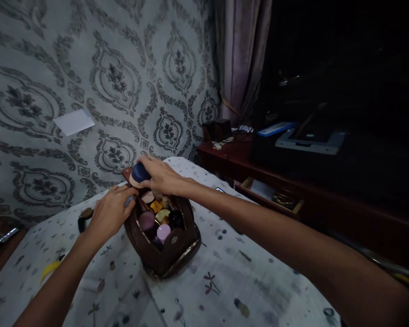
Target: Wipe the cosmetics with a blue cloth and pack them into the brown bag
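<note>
A brown cosmetic bag (157, 268) lies unzipped on the patterned cloth. Inside it are several small containers, among them a pink-lidded jar (163, 232), a mauve round one (146, 221) and a black one (175, 219). My left hand (114, 206) is closed at the bag's left rim, fingertips bent over the edge, with something pale blue partly showing beneath them. Above the far end of the bag, my right hand (162, 175) grips a round container with a dark blue top (140, 172) and a beige lower edge. Its underside and my palm are hidden.
Left of the bag lie a small dark-and-clear bottle (84, 220), a yellow item (50, 270) and a pale tube (90, 284). A phone-like edge (220, 190) shows behind my right forearm. An open drawer (271, 193) juts from the dark red desk (236, 154).
</note>
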The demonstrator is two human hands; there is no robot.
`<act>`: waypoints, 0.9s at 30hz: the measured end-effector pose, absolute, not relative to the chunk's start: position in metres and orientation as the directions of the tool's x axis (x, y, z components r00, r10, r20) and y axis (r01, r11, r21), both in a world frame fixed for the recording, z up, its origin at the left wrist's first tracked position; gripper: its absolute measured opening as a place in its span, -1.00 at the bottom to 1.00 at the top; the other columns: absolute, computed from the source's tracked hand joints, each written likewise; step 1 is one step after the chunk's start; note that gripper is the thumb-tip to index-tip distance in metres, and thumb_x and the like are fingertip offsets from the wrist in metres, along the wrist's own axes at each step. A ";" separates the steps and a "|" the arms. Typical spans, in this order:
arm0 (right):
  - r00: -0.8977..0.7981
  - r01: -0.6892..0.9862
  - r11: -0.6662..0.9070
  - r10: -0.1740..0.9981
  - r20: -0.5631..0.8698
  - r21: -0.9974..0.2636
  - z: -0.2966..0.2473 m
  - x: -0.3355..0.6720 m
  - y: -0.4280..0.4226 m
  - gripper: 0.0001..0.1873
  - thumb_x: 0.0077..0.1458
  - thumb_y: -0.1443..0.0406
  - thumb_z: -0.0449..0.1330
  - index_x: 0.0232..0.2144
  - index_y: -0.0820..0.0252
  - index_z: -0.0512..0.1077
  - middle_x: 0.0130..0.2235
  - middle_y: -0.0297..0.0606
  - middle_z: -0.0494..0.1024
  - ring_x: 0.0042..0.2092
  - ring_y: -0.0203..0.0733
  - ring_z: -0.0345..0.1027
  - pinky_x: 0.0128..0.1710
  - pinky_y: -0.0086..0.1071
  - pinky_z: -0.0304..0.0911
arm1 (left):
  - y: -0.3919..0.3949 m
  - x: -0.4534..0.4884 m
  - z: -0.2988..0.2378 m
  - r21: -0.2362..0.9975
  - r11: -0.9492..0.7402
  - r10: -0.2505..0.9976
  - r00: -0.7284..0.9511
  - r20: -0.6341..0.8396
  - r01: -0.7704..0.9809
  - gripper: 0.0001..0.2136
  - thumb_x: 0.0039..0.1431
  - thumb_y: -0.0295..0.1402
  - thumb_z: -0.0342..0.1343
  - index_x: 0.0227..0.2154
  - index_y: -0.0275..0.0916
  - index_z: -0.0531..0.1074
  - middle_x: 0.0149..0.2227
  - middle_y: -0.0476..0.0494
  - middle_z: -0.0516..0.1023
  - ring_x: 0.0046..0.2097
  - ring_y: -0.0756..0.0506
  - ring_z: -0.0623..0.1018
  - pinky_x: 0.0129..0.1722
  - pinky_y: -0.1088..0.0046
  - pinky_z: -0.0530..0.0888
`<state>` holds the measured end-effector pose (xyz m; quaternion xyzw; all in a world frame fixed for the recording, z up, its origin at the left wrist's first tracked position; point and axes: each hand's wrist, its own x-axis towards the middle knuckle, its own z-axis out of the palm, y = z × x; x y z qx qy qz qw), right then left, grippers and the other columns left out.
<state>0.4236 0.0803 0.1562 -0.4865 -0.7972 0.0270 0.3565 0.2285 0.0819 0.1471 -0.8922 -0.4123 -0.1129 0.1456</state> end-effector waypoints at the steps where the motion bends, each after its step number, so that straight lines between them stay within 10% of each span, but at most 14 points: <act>1: -0.313 0.774 0.527 0.801 0.511 -0.352 0.157 0.420 0.086 -0.50 0.07 0.28 0.26 0.04 0.26 0.24 0.00 -0.08 0.42 -0.03 -0.01 0.36 -0.10 -0.24 0.27 | 0.082 0.227 0.147 -0.162 -0.618 0.703 0.633 0.325 0.770 -0.69 0.22 -0.34 -0.12 -0.17 -0.14 0.53 -0.15 -0.18 0.58 -0.03 -0.28 0.48 -0.07 0.20 0.42; 13: -0.413 0.890 0.441 0.888 0.202 -0.119 0.162 0.396 0.108 -0.51 0.06 0.12 0.27 -0.01 0.20 0.31 -0.07 -0.08 0.55 -0.06 0.04 0.47 -0.25 -0.33 0.29 | 0.081 0.221 0.145 -0.111 -0.621 0.713 0.618 0.330 0.776 -0.71 0.24 -0.36 -0.10 -0.20 -0.11 0.55 -0.13 -0.14 0.57 -0.02 -0.24 0.46 -0.05 0.23 0.41; 27: -0.424 0.895 0.440 0.891 0.164 -0.076 0.156 0.393 0.110 -0.57 -0.01 0.20 0.28 -0.08 0.20 0.36 -0.10 -0.07 0.60 -0.04 0.06 0.50 -0.20 -0.32 0.34 | 0.084 0.220 0.142 -0.119 -0.629 0.701 0.627 0.340 0.768 -0.71 0.27 -0.36 -0.10 -0.17 -0.14 0.54 -0.13 -0.16 0.57 -0.05 -0.26 0.45 -0.06 0.21 0.40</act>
